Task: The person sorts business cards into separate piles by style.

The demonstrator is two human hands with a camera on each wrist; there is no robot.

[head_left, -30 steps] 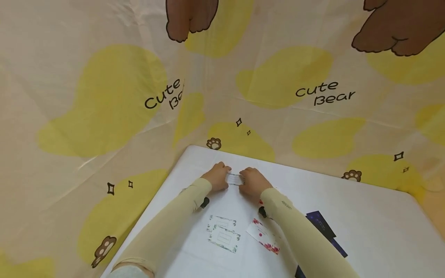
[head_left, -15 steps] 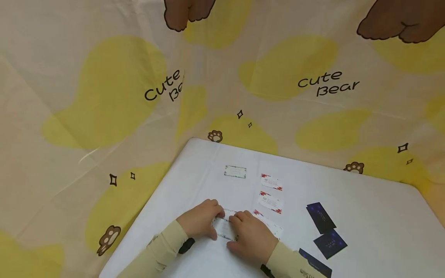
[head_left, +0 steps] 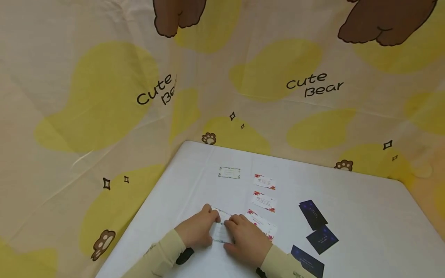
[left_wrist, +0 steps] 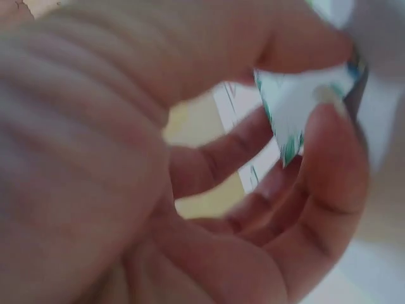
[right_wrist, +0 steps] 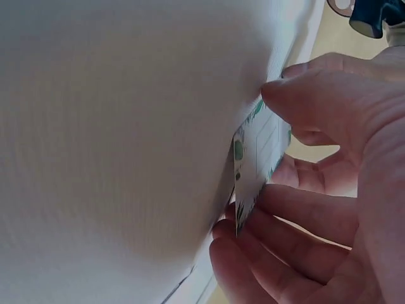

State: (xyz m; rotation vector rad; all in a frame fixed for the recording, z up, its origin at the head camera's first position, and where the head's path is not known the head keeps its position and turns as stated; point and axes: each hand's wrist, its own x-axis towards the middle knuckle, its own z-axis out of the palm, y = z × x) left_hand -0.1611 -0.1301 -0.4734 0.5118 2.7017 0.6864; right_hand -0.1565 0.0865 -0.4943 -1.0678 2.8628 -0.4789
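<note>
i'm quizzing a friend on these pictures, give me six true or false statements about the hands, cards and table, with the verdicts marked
1. Both the left hand and the right hand hold one leaf-bordered card. True.
2. The cards lie on a black surface. False: the table is white.
3. In the head view, the dark blue cards lie to the right of the red-flowered cards. True.
4. The right hand grips a dark blue card. False: it holds the leaf-bordered card.
5. Another leaf-bordered card lies beyond the hands, touching neither. True.
6. The red-flowered cards are stacked in one pile. False: they lie spread in a column.
</note>
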